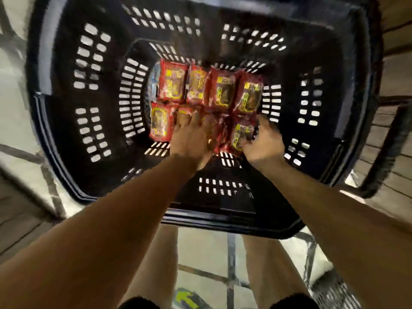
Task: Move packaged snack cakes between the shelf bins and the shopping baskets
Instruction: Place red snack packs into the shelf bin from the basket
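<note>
Snack cakes (pixel 219 91) in glossy red wrappers with yellow label panels and a dark round cake pictured on each lie in two rows on the floor of a black slotted shopping basket (pixel 89 70). Four packs sit side by side in the far row, touching one another; the near row is partly covered by the hands. Yellow panels carry dark print, but motion blur leaves it unreadable. The left hand (pixel 191 137) rests palm down on the near-row packs, its fingers spread over the wrappers; whether they curl round one cannot be told. The right hand (pixel 262 144) grips the near-right pack (pixel 242 136), fingers curled round its edge. Beneath the basket is a pale tiled floor (pixel 200 248) with a yellow arrow mark (pixel 186 299).
</note>
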